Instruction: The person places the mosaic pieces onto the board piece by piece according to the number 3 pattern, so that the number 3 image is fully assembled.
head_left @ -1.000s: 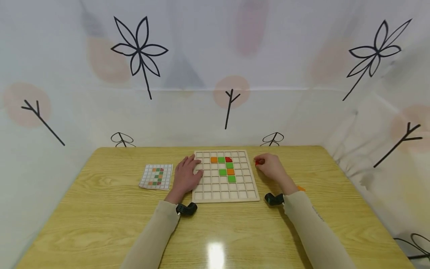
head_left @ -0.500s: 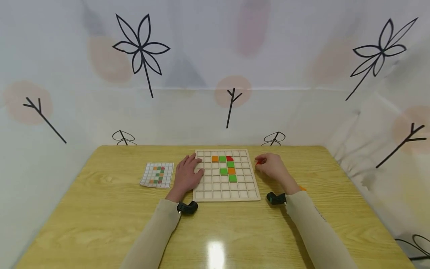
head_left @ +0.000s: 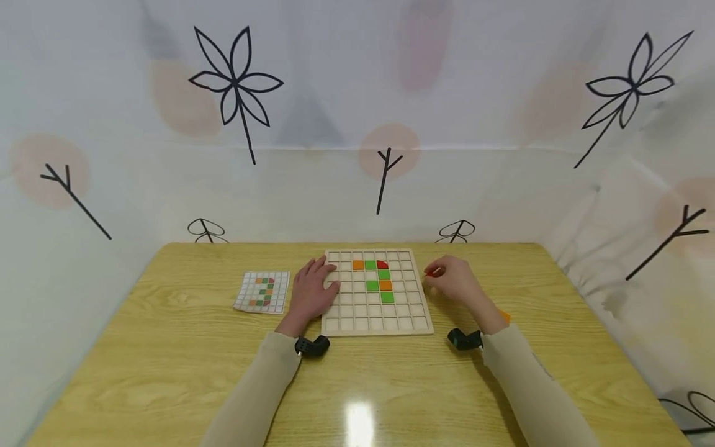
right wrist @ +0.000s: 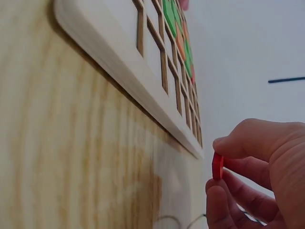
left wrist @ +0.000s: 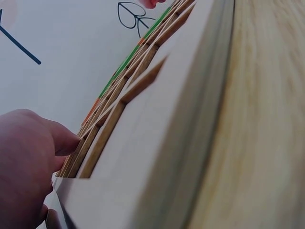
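Note:
A pale wooden grid board (head_left: 357, 324) lies in the middle of the table, with green, orange and red tiles set in some cells, among them an orange tile (head_left: 358, 265) and a red one with a rounded corner (head_left: 382, 264). My left hand (head_left: 310, 290) rests on the board's left edge, fingers spread. Just off the board's right side, my right hand (head_left: 454, 282) pinches a small red tile (right wrist: 217, 166) between thumb and fingers; the right wrist view shows it edge-on, so its full outline is hidden.
Left of the board lies a paper card (head_left: 261, 292) printed with a grid of coloured squares. Something orange (head_left: 505, 316) shows partly behind my right wrist. A patterned cloth (head_left: 313, 186) hangs behind the table (head_left: 184, 360).
My right wrist has shifted slightly right and toward me, while the fingers keep hold of the red tile near the same spot. The left hand stays put on the board.

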`<action>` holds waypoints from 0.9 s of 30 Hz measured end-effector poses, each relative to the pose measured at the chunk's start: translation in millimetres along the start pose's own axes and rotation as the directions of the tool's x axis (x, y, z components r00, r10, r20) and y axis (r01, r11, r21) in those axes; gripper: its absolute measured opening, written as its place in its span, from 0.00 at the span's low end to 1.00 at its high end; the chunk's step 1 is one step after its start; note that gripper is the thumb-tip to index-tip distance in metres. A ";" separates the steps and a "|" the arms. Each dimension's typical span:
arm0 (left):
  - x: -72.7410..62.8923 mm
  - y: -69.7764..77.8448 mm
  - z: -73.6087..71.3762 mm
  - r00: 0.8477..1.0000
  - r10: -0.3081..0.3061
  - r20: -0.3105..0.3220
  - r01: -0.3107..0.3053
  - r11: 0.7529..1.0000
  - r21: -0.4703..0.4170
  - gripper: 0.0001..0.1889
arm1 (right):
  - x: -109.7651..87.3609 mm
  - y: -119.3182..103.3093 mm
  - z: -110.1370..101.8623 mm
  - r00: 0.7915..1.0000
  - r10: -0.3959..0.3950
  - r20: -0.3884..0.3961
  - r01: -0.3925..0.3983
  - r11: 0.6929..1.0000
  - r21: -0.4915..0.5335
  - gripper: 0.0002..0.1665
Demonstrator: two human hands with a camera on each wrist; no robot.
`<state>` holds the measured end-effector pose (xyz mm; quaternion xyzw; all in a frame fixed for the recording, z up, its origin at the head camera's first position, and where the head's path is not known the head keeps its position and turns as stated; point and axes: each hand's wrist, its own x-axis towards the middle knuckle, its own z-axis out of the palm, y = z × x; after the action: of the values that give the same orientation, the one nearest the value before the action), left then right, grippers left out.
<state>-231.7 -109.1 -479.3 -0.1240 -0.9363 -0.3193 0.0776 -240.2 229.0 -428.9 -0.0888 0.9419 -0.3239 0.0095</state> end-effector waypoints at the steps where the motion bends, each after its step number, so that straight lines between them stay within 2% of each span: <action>1: 0.0 -0.1 0.3 1.000 0.001 -0.002 -0.001 1.000 0.001 0.22 | -1.0 -0.9 0.7 1.000 0.000 0.000 0.000 1.000 -0.003 0.12; 13: -3.7 -1.5 -0.3 1.000 -0.016 0.005 0.016 1.000 -0.017 0.22 | -16.7 -19.0 19.0 0.994 -0.098 0.051 0.096 0.995 0.040 0.09; 20: -3.0 0.4 -2.2 0.999 -0.031 0.024 0.032 0.999 -0.021 0.22 | -24.4 -34.4 29.9 0.977 -0.199 0.075 0.199 0.980 0.008 0.06; 27: -1.2 2.4 -2.2 1.000 -0.012 0.010 0.012 1.000 -0.019 0.22 | -29.0 -45.3 37.5 0.968 -0.234 0.090 0.232 0.972 0.031 0.05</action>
<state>-229.8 -108.9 -476.5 -0.1206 -0.9343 -0.3282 0.0697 -201.5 176.1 -431.9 -0.2134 0.9201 -0.3280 0.0161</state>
